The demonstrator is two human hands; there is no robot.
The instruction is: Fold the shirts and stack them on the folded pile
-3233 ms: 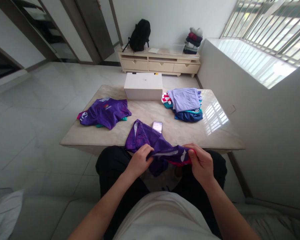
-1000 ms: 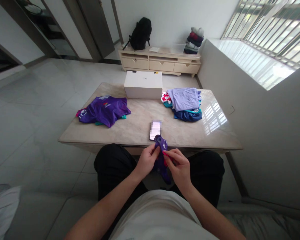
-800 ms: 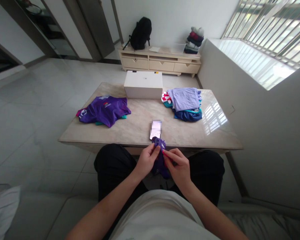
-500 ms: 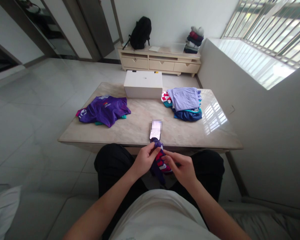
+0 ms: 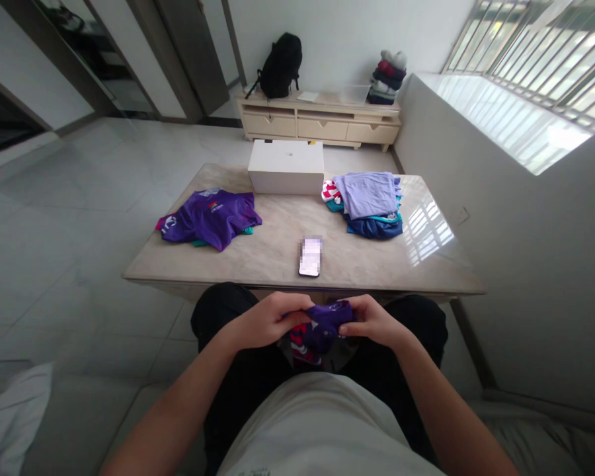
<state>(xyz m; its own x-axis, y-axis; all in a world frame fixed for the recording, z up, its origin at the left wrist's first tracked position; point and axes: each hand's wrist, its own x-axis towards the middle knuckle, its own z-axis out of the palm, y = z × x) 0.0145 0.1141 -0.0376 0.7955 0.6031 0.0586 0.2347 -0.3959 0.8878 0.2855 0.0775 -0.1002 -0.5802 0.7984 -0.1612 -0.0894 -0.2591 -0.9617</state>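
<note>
Between my knees hangs a bunched purple garment [image 5: 325, 332] with red and white patterned parts. My left hand [image 5: 277, 319] pinches its upper edge on one side, thumb over the cloth. On the other side my right hand [image 5: 373, 320] grips the same edge, so the band between them is stretched sideways. The lower folds drop into shadow, and what kind of garment it is cannot be made out. Just beyond my hands, a smartphone [image 5: 310, 258] with a lit screen lies on the marble-topped table [image 5: 258, 264].
A purple jersey [image 5: 221, 215] is spread at the table's left, over something teal. Folded clothes [image 5: 371, 198] are stacked at the right, lavender on top. A white box [image 5: 286, 165] stands at the back edge. Behind, a low cabinet [image 5: 322, 125] bears a black backpack [image 5: 281, 66].
My hands have lowered towards my lap and moved apart, pulling the garment's edge wide. My right hand, loosely fingering the cloth before, now grips it. The phone shows fully.
</note>
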